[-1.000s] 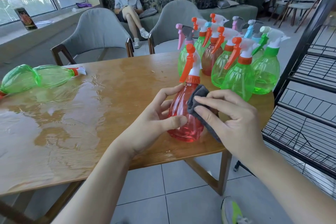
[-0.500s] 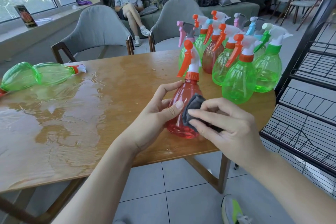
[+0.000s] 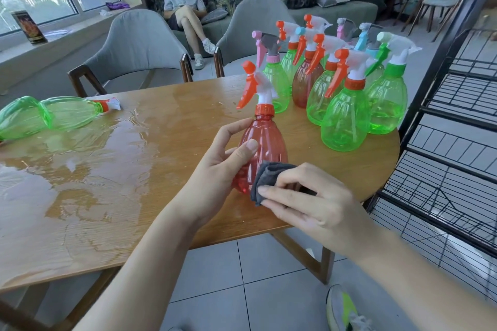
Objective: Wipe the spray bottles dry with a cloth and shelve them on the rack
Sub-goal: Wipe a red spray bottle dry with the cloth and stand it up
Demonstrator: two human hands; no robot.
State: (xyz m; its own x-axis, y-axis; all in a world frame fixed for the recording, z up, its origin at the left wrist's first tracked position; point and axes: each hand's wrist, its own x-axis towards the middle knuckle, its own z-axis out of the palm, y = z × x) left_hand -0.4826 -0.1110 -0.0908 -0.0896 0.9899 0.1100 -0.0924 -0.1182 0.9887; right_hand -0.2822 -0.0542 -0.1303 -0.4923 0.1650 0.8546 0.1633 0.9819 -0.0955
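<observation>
One red bottle (image 3: 265, 142), orange trigger, upright, translucent, ribbed, wiped by cloth (image 3: 269, 177).

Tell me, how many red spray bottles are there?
2. One red bottle stands gripped by the left hand at the front; a darker red bottle stands among the green bottles behind. Others may be hidden in that cluster.

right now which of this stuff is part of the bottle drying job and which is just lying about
Part of the job:
- red bottle, gripped by the left hand
- grey cloth, pressed to it by the right hand
- standing bottles
- bottles lying in the puddle
- wire rack

Just lying about:
- grey chairs
- box on the sill
</observation>
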